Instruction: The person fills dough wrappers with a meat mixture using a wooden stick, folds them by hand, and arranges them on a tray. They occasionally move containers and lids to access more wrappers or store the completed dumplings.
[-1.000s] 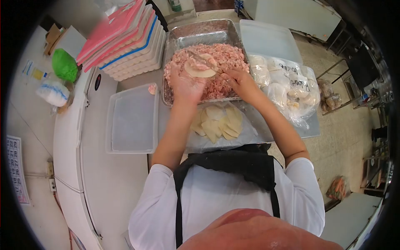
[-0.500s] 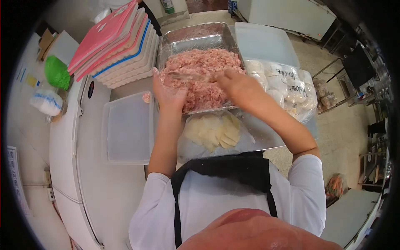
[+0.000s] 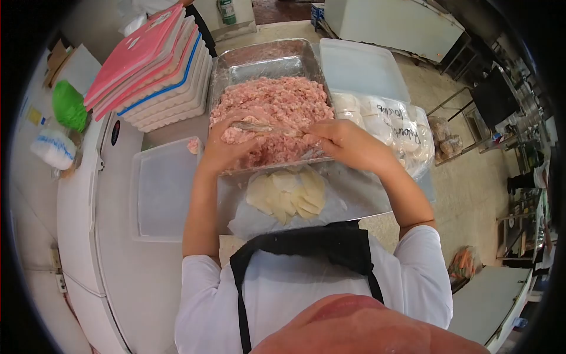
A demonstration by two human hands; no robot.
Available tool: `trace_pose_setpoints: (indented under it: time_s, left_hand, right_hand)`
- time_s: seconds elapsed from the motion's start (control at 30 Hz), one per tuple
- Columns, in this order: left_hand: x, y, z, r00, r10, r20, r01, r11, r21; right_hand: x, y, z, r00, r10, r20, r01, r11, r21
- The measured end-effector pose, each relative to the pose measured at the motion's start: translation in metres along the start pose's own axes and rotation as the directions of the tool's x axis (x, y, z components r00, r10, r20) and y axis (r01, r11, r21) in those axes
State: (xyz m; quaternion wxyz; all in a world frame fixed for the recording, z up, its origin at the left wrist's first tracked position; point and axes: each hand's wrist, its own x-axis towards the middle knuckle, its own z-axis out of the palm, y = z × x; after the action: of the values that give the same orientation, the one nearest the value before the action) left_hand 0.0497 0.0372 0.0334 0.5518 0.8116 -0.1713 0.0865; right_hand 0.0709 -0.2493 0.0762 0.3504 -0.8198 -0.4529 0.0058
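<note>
Ground meat (image 3: pixel 277 97) fills much of a metal tray (image 3: pixel 303 53). At the tray's near left corner my left hand (image 3: pixel 227 144) is cupped around a portion of meat. My right hand (image 3: pixel 342 138), fingers closed, grips the end of a flat utensil (image 3: pixel 253 126), whose blade lies over the meat in my left palm. Pale thin slices (image 3: pixel 288 193) lie on a plastic sheet (image 3: pixel 244 219) just in front of the tray. A small lump of meat (image 3: pixel 193 146) rests at the corner of a translucent lid (image 3: pixel 167 189) on the left.
Stacked white trays with pink lids (image 3: pixel 138 53) stand at the back left. Right of the metal tray are wrapped white packages (image 3: pixel 383 121) and another translucent lid (image 3: pixel 362 68). A chest freezer (image 3: pixel 392 26) is farther back. Part of a person shows behind the stack.
The view has shifted slightly. My left palm has turned inward around the meat, and my right hand has moved lower with the utensil, its blade now against the portion in my left hand.
</note>
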Motion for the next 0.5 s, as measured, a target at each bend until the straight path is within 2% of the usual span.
trace_pose_setpoints:
  time_s: [0.03,0.07,0.13,0.17,0.23,0.27,0.3,0.33,0.4,0.43,0.5]
  left_hand:
    - [-0.002,-0.006,-0.003,0.997,-0.068,0.037,0.067,0.997,0.03]
    - [-0.004,-0.017,-0.006,0.999,0.017,0.031,-0.02,0.995,0.1]
    - [-0.004,-0.04,-0.008,0.982,0.185,0.037,-0.188,0.954,0.234]
    - [-0.002,-0.048,-0.004,0.996,0.092,0.022,-0.095,0.976,0.195]
    - [0.002,-0.056,0.003,0.995,-0.1,0.004,0.099,0.988,0.116]
    - [0.005,-0.057,0.005,0.977,-0.212,-0.029,0.211,0.977,-0.01]
    - [0.007,-0.057,0.007,0.945,-0.323,-0.052,0.314,0.939,-0.139]
    - [0.007,-0.049,0.011,0.898,-0.435,-0.061,0.405,0.874,-0.267]
    - [0.01,-0.01,0.02,0.887,-0.458,-0.062,0.456,0.889,-0.039]
    - [0.007,-0.008,0.021,0.899,-0.432,-0.07,0.436,0.898,0.063]
    - [0.003,-0.026,0.02,0.939,-0.334,-0.086,0.345,0.904,0.251]
  right_hand:
    - [-0.001,0.007,0.013,0.999,-0.02,-0.042,0.021,0.999,0.028]
    - [-0.004,0.014,0.025,0.996,-0.037,-0.084,0.041,0.998,0.056]
    - [-0.005,0.038,0.032,0.994,-0.093,-0.06,0.096,0.994,0.045]
    - [-0.006,0.048,0.032,0.991,-0.122,-0.048,0.124,0.991,0.04]
    - [-0.008,0.034,0.019,0.996,0.058,-0.061,-0.071,0.972,-0.226]
    - [-0.007,0.023,0.008,0.986,0.142,-0.083,-0.163,0.922,-0.352]
    - [-0.008,0.003,0.005,0.984,0.123,-0.13,-0.171,0.859,-0.483]
    - [-0.009,-0.002,0.012,0.983,0.066,-0.17,-0.14,0.872,-0.468]
    - [-0.012,-0.007,0.03,0.968,-0.044,-0.247,-0.07,0.899,-0.433]
    - [-0.009,0.013,0.039,0.988,0.112,-0.105,-0.15,0.846,-0.512]
    - [-0.016,0.059,0.043,0.978,0.155,-0.139,-0.201,0.873,-0.444]
